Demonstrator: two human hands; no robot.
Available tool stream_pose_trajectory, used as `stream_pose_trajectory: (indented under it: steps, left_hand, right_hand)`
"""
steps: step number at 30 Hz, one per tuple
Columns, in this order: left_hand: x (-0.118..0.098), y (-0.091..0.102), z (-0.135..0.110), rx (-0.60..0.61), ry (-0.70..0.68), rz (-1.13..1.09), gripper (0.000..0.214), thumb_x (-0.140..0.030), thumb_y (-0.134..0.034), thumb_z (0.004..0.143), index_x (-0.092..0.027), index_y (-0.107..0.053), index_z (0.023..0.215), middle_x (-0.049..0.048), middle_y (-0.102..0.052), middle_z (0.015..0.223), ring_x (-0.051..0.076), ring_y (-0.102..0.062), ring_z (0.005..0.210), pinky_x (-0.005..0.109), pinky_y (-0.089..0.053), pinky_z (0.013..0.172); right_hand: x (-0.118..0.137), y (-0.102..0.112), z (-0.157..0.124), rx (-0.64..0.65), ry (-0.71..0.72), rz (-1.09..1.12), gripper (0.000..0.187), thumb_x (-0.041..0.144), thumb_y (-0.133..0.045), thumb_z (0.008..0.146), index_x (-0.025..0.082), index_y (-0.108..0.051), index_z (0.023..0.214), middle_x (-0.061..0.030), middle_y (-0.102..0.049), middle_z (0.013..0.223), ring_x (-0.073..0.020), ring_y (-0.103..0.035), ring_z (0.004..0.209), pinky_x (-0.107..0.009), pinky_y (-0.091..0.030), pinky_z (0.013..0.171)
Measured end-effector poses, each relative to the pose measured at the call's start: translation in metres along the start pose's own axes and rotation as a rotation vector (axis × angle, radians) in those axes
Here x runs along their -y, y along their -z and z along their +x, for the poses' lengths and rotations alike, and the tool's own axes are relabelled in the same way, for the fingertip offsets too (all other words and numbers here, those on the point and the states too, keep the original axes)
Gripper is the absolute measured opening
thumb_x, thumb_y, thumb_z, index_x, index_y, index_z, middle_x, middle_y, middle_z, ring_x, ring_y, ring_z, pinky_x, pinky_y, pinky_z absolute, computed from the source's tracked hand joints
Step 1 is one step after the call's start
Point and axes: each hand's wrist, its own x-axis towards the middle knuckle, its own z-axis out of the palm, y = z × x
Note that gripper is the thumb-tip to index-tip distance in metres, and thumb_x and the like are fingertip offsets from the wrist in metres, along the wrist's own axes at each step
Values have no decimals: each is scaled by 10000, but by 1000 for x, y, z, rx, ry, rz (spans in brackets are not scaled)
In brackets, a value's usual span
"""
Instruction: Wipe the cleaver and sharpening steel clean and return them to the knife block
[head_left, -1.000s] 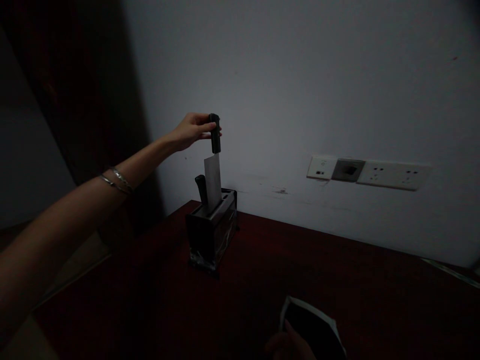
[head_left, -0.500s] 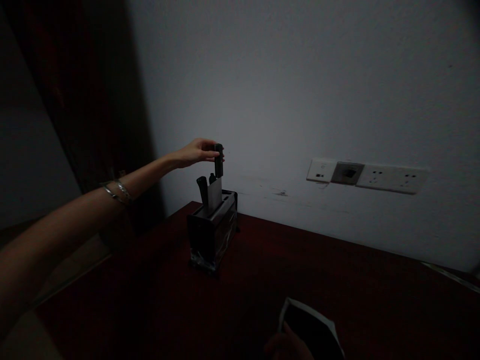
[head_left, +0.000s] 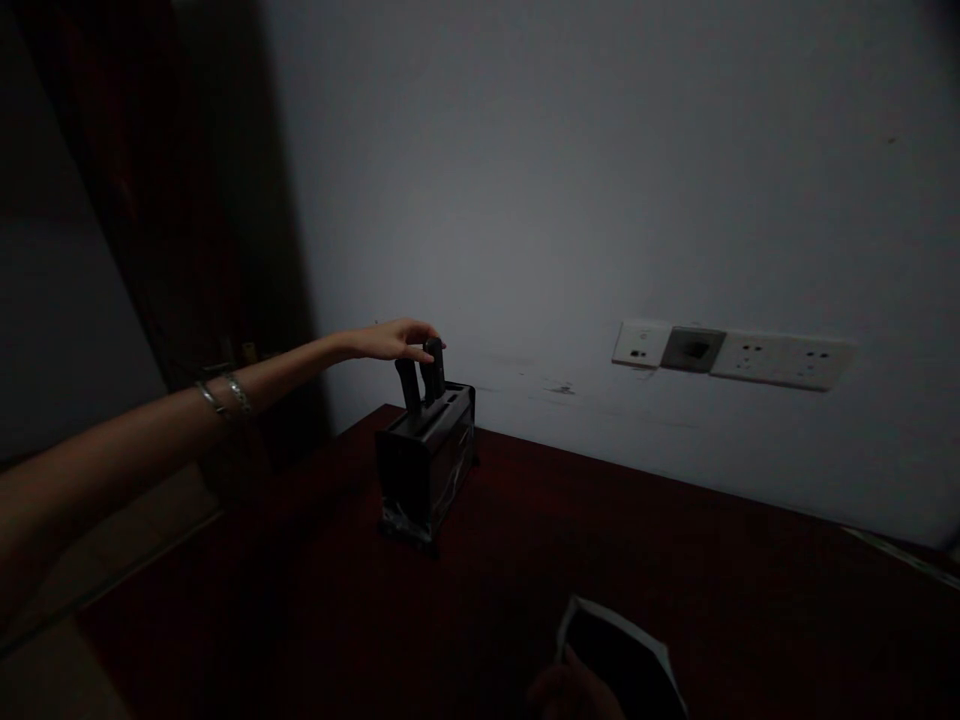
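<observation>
My left hand [head_left: 399, 339], arm stretched out, is closed on the black handle of a knife [head_left: 435, 368]. That knife's blade is down inside a dark knife block [head_left: 450, 445], out of sight. Beside it another knife's black handle [head_left: 407, 386] leans up from the block. Low in the picture, my right hand [head_left: 576, 692] is dim and partly cut off by the bottom edge. Its fingers grip the left side of a flat black thing with a pale rim [head_left: 622, 650], whose kind I cannot make out.
The block stands on a dark red tabletop [head_left: 570, 530] close to a pale wall [head_left: 525, 200]. A row of sockets [head_left: 780, 358] is set in the wall at the right. A dark curtain-like shape [head_left: 187, 200] hangs at the left.
My left hand has moved down with the knife. Its wide blade, visible above the block before, has gone into the slot. My right hand looks unmoved.
</observation>
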Motion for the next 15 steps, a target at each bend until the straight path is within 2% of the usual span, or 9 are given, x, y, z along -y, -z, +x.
stream_pose_trajectory:
  steps: [5,11,15]
  left_hand:
    - [9,-9,1,26,0,128,534,-384,-580,715,-122,-497,1172,122,-542,1171,197,-489,1028,279,-359,864]
    - [14,-17,2,39,-28,161,450,-387,-589,699,-148,-554,1079,113,-506,1208,206,-455,1049,267,-351,868]
    - [10,-14,1,22,-38,192,411,-378,-613,694,-176,-581,1051,95,-507,1207,207,-457,1055,271,-337,892]
  right_hand:
    - [-7,2,4,-52,-50,56,500,584,-575,709,117,-694,576,-25,-569,427,-63,-505,420,-174,-345,468]
    - [-12,5,8,-57,-71,47,512,579,-539,739,119,-696,577,-23,-556,413,-66,-491,400,-180,-350,466]
    - [-15,8,10,-78,-28,8,523,627,-548,695,142,-687,556,-28,-552,428,-90,-492,416,-202,-361,455]
